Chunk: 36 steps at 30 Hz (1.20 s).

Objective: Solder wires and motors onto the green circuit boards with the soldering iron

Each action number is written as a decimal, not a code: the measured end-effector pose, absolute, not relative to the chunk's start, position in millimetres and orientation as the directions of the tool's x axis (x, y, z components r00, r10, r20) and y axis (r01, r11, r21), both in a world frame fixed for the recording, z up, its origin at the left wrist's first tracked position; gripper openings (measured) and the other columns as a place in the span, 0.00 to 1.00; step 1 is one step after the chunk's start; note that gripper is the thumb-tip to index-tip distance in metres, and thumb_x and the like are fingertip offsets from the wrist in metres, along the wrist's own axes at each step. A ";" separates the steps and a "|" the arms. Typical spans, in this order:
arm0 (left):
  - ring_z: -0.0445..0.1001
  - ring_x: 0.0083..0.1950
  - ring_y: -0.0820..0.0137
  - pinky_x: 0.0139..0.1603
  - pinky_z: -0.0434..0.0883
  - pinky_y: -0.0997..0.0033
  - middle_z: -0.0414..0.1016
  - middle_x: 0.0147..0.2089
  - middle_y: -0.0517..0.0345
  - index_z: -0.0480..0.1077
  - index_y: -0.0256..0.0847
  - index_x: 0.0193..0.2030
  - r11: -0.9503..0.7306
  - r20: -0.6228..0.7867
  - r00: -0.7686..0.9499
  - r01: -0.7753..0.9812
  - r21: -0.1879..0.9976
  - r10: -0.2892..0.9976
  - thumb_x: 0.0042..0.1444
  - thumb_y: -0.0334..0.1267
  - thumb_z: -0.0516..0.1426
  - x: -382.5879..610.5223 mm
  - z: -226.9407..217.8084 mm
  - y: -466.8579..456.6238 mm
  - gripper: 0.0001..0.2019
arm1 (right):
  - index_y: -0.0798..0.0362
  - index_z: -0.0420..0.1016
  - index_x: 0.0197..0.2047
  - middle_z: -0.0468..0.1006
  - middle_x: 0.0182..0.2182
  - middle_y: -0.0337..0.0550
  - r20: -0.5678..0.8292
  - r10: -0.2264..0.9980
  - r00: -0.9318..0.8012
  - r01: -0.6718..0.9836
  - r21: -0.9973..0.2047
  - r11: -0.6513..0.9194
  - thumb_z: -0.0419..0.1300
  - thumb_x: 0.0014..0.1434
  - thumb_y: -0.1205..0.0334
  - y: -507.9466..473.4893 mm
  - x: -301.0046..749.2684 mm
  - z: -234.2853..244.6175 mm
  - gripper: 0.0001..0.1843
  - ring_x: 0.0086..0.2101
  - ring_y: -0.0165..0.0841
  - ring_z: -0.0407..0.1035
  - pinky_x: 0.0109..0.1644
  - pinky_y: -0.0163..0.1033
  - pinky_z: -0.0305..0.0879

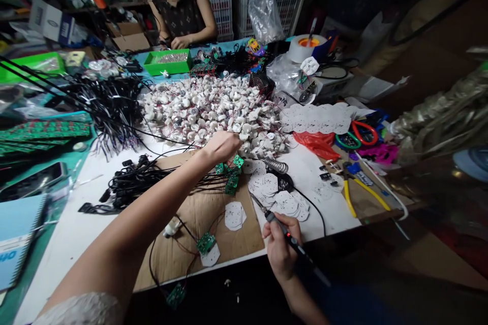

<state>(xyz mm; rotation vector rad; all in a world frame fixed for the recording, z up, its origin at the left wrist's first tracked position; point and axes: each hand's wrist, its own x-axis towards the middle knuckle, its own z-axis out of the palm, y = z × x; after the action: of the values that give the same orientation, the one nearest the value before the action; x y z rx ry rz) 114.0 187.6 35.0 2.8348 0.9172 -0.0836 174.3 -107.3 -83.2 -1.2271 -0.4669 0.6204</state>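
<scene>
My left hand reaches across to the front edge of a large pile of small white plastic parts with thin red wires. Its fingers are bent and pressed together; whether a part is between them is hidden. Just in front of it lie small green circuit boards on black cables. In my right hand is a soldering iron with a red light, its tip pointing up and left. Another wired green board rests partly on a white octagonal card on the cardboard.
Stacked white cards and a coiled spring holder lie right of centre. Yellow-handled pliers are at the right. A phone and notebook lie at left. Across the table sits a person behind a green tray.
</scene>
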 end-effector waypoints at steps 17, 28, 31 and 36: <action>0.85 0.38 0.62 0.41 0.83 0.63 0.86 0.41 0.49 0.81 0.39 0.50 -0.128 0.056 0.273 0.251 0.960 0.960 0.60 0.48 0.65 -42.6 12.5 68.3 0.17 | 0.51 0.73 0.46 0.78 0.24 0.34 -0.011 0.673 0.739 -0.165 -0.972 0.165 0.65 0.65 0.54 -107.4 176.5 -82.1 0.11 0.22 0.29 0.71 0.27 0.34 0.68; 0.79 0.34 0.68 0.35 0.72 0.72 0.82 0.33 0.57 0.79 0.42 0.37 -0.436 0.031 0.568 0.594 0.676 0.822 0.63 0.39 0.61 -24.9 -16.2 25.5 0.06 | 0.51 0.74 0.45 0.79 0.25 0.35 -0.003 0.668 0.745 -0.149 -0.975 0.162 0.67 0.64 0.56 -106.4 175.4 -83.1 0.11 0.21 0.28 0.71 0.26 0.32 0.69; 0.78 0.34 0.69 0.35 0.70 0.71 0.81 0.35 0.56 0.78 0.41 0.36 -0.505 0.072 0.595 0.606 0.615 0.801 0.65 0.38 0.60 -17.8 -19.8 19.7 0.07 | 0.51 0.74 0.45 0.79 0.25 0.34 -0.001 0.678 0.735 -0.143 -0.978 0.154 0.66 0.64 0.56 -106.4 175.9 -85.0 0.10 0.22 0.28 0.71 0.26 0.32 0.70; 0.77 0.41 0.65 0.41 0.69 0.64 0.80 0.44 0.52 0.77 0.41 0.35 -0.606 0.132 0.640 0.612 0.509 0.757 0.65 0.36 0.58 -14.7 -25.6 10.3 0.08 | 0.51 0.75 0.47 0.79 0.27 0.35 0.028 0.726 0.688 -0.054 -0.995 0.090 0.65 0.66 0.56 -113.1 176.5 -84.9 0.10 0.23 0.29 0.72 0.28 0.34 0.71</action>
<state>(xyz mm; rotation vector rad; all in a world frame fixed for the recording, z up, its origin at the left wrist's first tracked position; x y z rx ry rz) -14.7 10.3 -25.6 2.4407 1.0791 0.4706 176.5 -113.1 -84.9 -1.3708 -0.6151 0.6369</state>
